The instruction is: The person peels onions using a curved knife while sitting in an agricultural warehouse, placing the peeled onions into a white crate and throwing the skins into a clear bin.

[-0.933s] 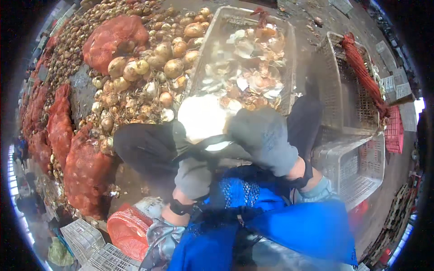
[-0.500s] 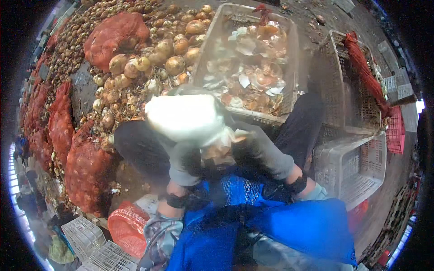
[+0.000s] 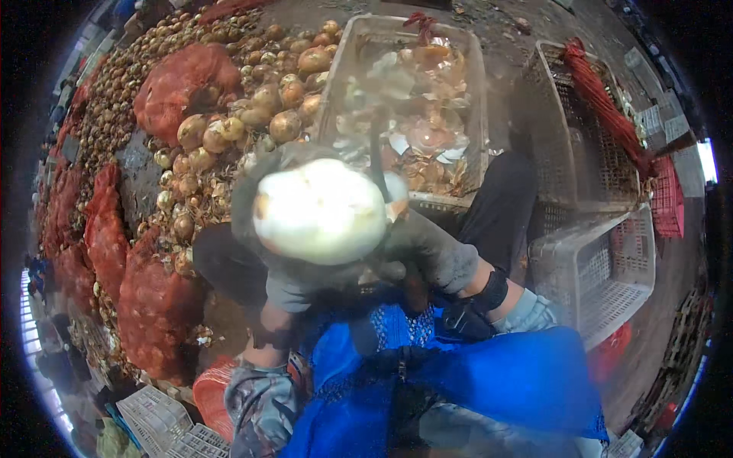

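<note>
A large peeled white onion (image 3: 321, 212) is held up close to the camera, with a brownish spot at its left end. My left hand (image 3: 305, 276), in a grey glove, is closed around it from behind and below; the onion hides most of its fingers. My right hand (image 3: 431, 248), also gloved, is at the onion's right side with its fingers curled. A thin dark upright strip (image 3: 376, 149) rises near it, too blurred to name. Beyond both hands stands a pale plastic crate (image 3: 327, 114) with onion skins (image 3: 431, 137) inside.
Unpeeled onions (image 3: 267, 99) are heaped at the left and far left, with red mesh sacks (image 3: 156, 298) among them. Further crates (image 3: 641, 286) stand to the right, a red net (image 3: 607, 103) draped over one. A blue apron (image 3: 504, 374) covers my lap.
Loose skin that hung at the onion's lower right no longer shows there. The onion now appears rounder and a little further right. My right hand has shifted slightly, and the view has tilted.
</note>
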`<state>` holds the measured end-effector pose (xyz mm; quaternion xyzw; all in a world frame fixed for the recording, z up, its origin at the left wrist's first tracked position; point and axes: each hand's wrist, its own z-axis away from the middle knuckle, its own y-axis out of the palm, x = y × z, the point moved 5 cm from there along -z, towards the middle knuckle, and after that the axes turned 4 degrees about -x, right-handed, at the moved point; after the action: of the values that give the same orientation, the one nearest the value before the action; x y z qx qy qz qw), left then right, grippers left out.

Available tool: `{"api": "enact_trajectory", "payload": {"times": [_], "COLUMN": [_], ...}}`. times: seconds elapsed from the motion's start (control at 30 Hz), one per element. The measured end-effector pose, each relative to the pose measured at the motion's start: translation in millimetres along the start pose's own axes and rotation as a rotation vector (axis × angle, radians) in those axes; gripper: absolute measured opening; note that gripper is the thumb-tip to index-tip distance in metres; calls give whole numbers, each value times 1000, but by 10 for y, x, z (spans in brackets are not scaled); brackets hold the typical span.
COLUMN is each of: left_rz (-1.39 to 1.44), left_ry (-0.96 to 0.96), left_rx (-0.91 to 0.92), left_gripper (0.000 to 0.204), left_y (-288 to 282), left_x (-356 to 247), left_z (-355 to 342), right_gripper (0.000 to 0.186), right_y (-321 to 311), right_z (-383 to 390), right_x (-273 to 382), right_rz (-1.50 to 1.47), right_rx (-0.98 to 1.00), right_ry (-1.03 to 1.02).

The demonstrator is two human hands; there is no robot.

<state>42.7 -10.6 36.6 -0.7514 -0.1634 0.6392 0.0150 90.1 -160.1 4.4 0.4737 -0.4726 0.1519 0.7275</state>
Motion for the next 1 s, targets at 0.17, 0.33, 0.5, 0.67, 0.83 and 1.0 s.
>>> {"api": "enact_trajectory", "payload": {"times": [0.17,0.33,0.5,0.67,0.83,1.0], "left_rz": [233,274,433,-278,-776,-534], "left_ry": [13,85,-278,87,-12,140], "left_rx": [-470,-339,-308,-227,-45,-216], "left_gripper": [100,74,81,76,46,81], "left_y": [15,170,208,93,-47,-212], "left_x": [-85,120,302,173,401,321], "left_z": [11,124,208,312,370,292], "right_gripper": [26,30,39,40,29,26], "right_y": [91,59,-42,-229,-703,-695], "right_z": [-94,-103,31,177,282,287], "right_x": [127,135,238,186,95,229], "right_rz": [-36,18,49,168,479,381], "right_rx": [-193,-222,-230,-267,-463,-549], "right_ry": [158,43,103,140,146,160]}}
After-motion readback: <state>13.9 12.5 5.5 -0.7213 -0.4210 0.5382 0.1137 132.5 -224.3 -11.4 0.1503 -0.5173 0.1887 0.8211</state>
